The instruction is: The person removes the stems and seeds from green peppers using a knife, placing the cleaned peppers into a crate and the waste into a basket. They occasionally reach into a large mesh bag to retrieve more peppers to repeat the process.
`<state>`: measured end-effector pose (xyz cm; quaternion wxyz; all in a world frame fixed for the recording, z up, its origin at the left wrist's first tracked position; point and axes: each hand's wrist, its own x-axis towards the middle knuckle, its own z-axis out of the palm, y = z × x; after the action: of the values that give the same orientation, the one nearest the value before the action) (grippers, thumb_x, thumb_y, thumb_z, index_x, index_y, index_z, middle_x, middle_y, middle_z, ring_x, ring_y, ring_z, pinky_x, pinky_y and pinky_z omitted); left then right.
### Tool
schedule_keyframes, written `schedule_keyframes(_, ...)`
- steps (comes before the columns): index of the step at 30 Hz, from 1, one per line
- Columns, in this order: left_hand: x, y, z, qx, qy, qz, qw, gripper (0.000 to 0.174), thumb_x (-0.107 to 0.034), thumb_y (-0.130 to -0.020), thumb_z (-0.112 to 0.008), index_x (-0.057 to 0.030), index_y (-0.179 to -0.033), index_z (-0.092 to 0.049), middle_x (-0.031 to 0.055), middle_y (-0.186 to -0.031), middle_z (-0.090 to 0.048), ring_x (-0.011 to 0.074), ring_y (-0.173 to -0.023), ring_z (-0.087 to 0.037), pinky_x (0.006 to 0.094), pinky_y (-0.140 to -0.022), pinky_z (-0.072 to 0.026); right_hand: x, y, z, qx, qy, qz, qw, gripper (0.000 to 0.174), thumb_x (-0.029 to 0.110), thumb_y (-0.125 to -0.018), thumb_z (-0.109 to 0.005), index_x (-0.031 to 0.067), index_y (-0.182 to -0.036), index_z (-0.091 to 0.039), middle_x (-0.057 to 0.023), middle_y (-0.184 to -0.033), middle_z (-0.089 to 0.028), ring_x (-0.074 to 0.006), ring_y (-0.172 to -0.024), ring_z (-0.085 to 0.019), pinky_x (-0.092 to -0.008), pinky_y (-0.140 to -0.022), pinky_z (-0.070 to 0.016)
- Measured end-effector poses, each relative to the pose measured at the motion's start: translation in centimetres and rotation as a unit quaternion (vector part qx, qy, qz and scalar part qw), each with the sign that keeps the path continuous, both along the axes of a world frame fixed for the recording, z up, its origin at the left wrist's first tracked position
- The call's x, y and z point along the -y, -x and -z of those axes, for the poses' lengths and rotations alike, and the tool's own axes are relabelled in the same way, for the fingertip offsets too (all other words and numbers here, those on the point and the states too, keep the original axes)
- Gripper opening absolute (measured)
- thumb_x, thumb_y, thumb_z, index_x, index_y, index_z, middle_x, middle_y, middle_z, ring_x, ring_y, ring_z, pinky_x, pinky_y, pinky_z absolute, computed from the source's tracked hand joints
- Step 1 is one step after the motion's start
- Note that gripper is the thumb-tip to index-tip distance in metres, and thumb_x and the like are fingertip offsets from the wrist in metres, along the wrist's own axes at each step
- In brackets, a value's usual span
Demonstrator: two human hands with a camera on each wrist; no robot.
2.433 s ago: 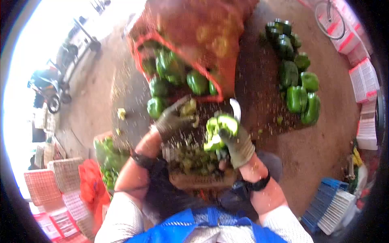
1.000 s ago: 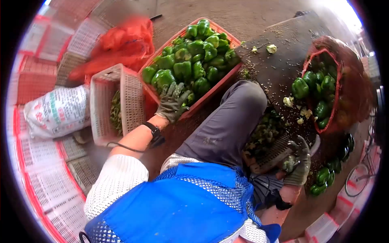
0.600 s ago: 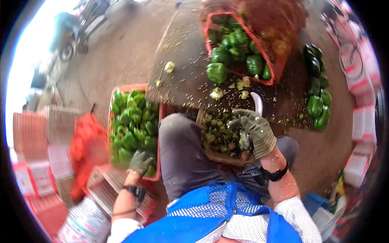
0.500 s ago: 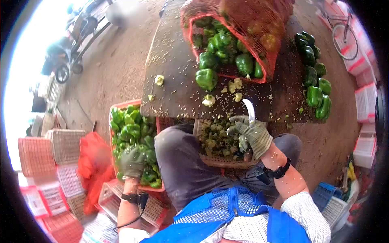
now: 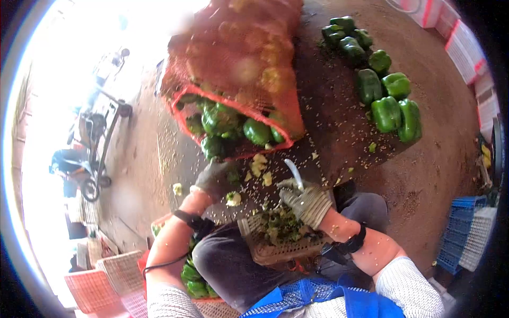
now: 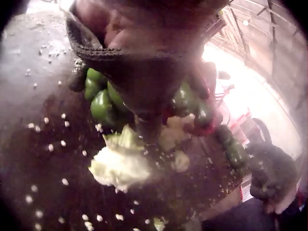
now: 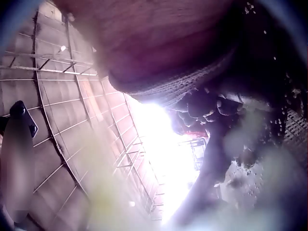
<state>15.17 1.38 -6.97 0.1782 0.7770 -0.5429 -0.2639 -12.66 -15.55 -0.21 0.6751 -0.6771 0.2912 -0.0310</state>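
Note:
My gloved left hand [image 5: 214, 177] reaches over the dark board [image 5: 323, 127], just below a green bell pepper [image 5: 212, 148] at the mouth of a red mesh sack [image 5: 238, 58]. In the left wrist view, green peppers [image 6: 102, 107] show between its spread thumb and fingers, and a pale pepper core [image 6: 120, 166] lies on the board below. My gloved right hand [image 5: 307, 204] grips a knife whose curved pale blade [image 5: 293, 172] points up and away. It is above a crate of pepper scraps [image 5: 289, 255]. The right wrist view is mostly blurred, with the knife hidden.
More bell peppers [image 5: 386, 114] stand in a row along the board's right side. Loose seeds and core pieces [image 5: 258, 165] are scattered on the board. Trimmed peppers [image 5: 195, 278] lie in a crate beside the left leg. Blue and white crates [image 5: 460, 233] stand at the right.
My left hand left the sack side, went down to the crate of trimmed peppers, and came back to the sack mouth. The cut pepper has gone from my right hand, which keeps the knife.

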Motion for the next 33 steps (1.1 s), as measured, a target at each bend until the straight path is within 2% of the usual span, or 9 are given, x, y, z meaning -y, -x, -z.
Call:
schedule_keyframes(2, 0.1, 0.7, 0.1, -0.043, 0.039, -0.065, 0.996, 0.052, -0.011, -0.076, -0.073, -0.0122, -0.125, -0.055, 0.0118, -0.118, -0.058, 0.0276, -0.108, -0.056, 0.0395, -0.094, -0.0450, -0.3, -0.1, 1.5, 0.009, -0.086, -0.015, 0.996, 0.029, 0.024, -0.090, -0.064, 0.0051, -0.112, -0.063, -0.0080, -0.077, -0.065, -0.0167, -0.070, -0.061, -0.0312, -0.065, -0.0505)
schedule_keyframes(5, -0.6, 2.8, -0.4, -0.083, 0.171, -0.198, 0.962, 0.049, -0.009, -0.078, -0.073, -0.0108, -0.121, -0.051, 0.0114, -0.106, -0.058, 0.0243, -0.094, -0.061, 0.0357, -0.079, -0.0524, -1.3, -0.3, 3.0, 0.061, 0.004, -0.027, 0.998, 0.030, 0.024, -0.088, -0.065, 0.0043, -0.111, -0.063, -0.0165, -0.093, -0.068, -0.0238, -0.083, -0.064, -0.0351, -0.078, -0.0516)
schedule_keyframes(8, 1.7, 8.0, -6.5, -0.353, 0.258, -0.373, 0.818, 0.058, -0.003, -0.080, -0.071, -0.0083, -0.129, -0.040, 0.0101, -0.107, -0.056, 0.0164, -0.090, -0.061, 0.0278, -0.073, -0.0559, -1.2, 0.1, 4.0, 0.078, 0.021, -0.040, 0.996, 0.038, 0.015, -0.091, -0.063, 0.0049, -0.127, -0.055, -0.0062, -0.092, -0.067, -0.0115, -0.078, -0.064, -0.0299, -0.067, -0.0536)
schedule_keyframes(11, 2.4, 12.6, -8.6, -0.355, 0.298, -0.343, 0.817, 0.078, -0.007, -0.078, -0.075, -0.0103, -0.141, -0.030, 0.0103, -0.113, -0.054, 0.0177, -0.093, -0.060, 0.0302, -0.079, -0.0547, 0.1, 0.4, 0.0, 0.106, 0.144, -0.049, 0.983, 0.043, 0.017, -0.090, -0.064, 0.0041, -0.129, -0.052, -0.0112, -0.103, -0.068, -0.0172, -0.086, -0.065, -0.0306, -0.076, -0.0522)
schedule_keyframes(12, 2.2, 13.6, -8.2, -0.320, 0.323, -0.303, 0.837, 0.086, -0.010, -0.077, -0.078, -0.0110, -0.145, -0.025, 0.0103, -0.115, -0.054, 0.0180, -0.093, -0.060, 0.0313, -0.082, -0.0541, -0.3, 0.3, -1.4, 0.035, -0.009, -0.053, 0.998, 0.035, 0.019, -0.090, -0.064, 0.0046, -0.121, -0.058, -0.0139, -0.108, -0.067, -0.0214, -0.092, -0.065, -0.0317, -0.081, -0.0515)
schedule_keyframes(15, 3.4, 15.6, -7.9, -0.274, 0.363, -0.246, 0.856, 0.098, -0.023, -0.068, -0.086, -0.0061, -0.144, -0.027, 0.0133, -0.120, -0.051, 0.0218, -0.100, -0.057, 0.0350, -0.089, -0.0502, -2.3, -0.5, -1.0, 0.187, 0.009, 0.018, 0.982, 0.029, 0.017, -0.089, -0.065, 0.0047, -0.115, -0.062, -0.0113, -0.101, -0.069, -0.0191, -0.090, -0.066, -0.0314, -0.078, -0.0521)
schedule_keyframes(19, 3.1, 13.9, -7.2, 0.031, 0.318, -0.203, 0.926, 0.101, -0.028, -0.062, -0.088, -0.0045, -0.142, -0.031, 0.0124, -0.119, -0.050, 0.0273, -0.108, -0.054, 0.0389, -0.095, -0.0456, -2.4, -1.1, -0.1, 0.144, 0.041, -0.027, 0.988, 0.022, 0.017, -0.087, -0.067, 0.0044, -0.104, -0.065, -0.0099, -0.097, -0.071, -0.0167, -0.089, -0.066, -0.0316, -0.077, -0.0523)
schedule_keyframes(26, 3.7, 14.3, -8.2, 0.108, 0.282, -0.183, 0.936, 0.094, -0.008, -0.059, -0.085, -0.0046, -0.139, -0.036, 0.0148, -0.119, -0.051, 0.0297, -0.108, -0.054, 0.0393, -0.095, -0.0457, -3.7, -2.1, 1.5, 0.139, 0.178, -0.064, 0.972, 0.019, 0.016, -0.082, -0.066, 0.0046, -0.097, -0.068, -0.0140, -0.089, -0.070, -0.0307, -0.081, -0.068, -0.0377, -0.069, -0.0532)
schedule_keyframes(33, 6.3, 16.3, -8.5, -0.280, 0.453, -0.351, 0.771, 0.063, -0.018, -0.086, -0.067, -0.0042, -0.140, -0.035, 0.0090, -0.121, -0.050, 0.0202, -0.110, -0.052, 0.0333, -0.095, -0.0464, -5.6, -4.0, 1.8, 0.185, 0.199, 0.025, 0.962, 0.021, 0.019, -0.079, -0.065, 0.0087, -0.098, -0.065, -0.0108, -0.088, -0.070, -0.0307, -0.081, -0.067, -0.0387, -0.069, -0.0533)
